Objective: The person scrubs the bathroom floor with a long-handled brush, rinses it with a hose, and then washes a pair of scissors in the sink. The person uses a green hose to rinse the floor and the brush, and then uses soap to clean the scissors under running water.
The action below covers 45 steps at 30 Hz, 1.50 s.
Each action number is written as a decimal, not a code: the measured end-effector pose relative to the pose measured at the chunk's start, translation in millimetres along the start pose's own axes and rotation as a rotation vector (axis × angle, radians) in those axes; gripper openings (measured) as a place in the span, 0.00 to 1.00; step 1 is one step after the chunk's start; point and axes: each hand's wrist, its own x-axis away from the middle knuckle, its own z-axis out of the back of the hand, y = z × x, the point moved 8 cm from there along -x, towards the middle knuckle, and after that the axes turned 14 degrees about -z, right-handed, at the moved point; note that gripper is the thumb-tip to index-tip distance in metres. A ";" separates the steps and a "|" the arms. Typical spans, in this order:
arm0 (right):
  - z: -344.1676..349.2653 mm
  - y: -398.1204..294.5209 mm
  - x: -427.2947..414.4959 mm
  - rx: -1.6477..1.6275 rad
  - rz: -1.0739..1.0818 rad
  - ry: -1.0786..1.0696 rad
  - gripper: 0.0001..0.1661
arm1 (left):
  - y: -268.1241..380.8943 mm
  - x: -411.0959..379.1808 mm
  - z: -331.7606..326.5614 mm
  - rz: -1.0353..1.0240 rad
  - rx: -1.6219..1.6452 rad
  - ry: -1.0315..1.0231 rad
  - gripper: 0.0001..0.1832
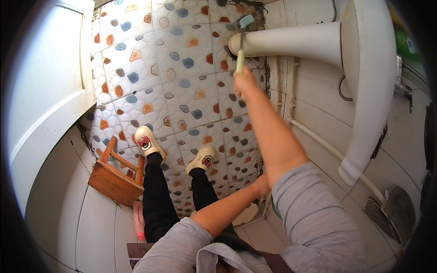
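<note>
My right hand (pixel 245 83) grips the pale yellow-green handle of a long cleaning brush (pixel 240 61). Its light blue head (pixel 246 21) reaches the floor's far corner, beyond the foot of the white sink pedestal (pixel 286 40). From above, the brush's grey shaft crosses in front of the pedestal's base. My left hand (pixel 262 186) is beside the right upper forearm, low in the picture. Its fingers are hidden behind that arm, so what it touches cannot be seen. A piece of a green object (pixel 276 209) shows just below it. Under everything lies a pebble-patterned tile floor (pixel 177 99).
A small wooden stool (pixel 116 182) is tipped beside my left clog (pixel 147 145), with a pink bottle (pixel 138 218) behind it. A white door (pixel 47 68) stands at left. The white washbasin (pixel 367 85) overhangs on the right, near wall pipes (pixel 317 136) and a grey cloth (pixel 397 211).
</note>
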 end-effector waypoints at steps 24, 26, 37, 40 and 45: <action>163.8 105.6 220.6 0.885 0.037 0.425 0.28 | 49.3 -61.2 -64.1 -0.021 -0.220 -0.151 0.18; 170.1 105.1 219.3 0.887 0.039 0.474 0.28 | 41.8 -65.2 -65.9 -0.014 -0.261 -0.171 0.17; 175.4 160.8 44.2 0.339 0.041 0.271 0.28 | -45.7 -50.3 -19.7 -0.073 0.115 0.100 0.18; 128.0 155.8 31.6 0.186 0.018 0.232 0.29 | -23.6 -19.2 -6.7 0.386 0.741 0.417 0.20; 46.5 155.8 143.2 0.545 0.050 0.089 0.34 | -33.4 5.2 21.4 0.110 0.115 0.185 0.21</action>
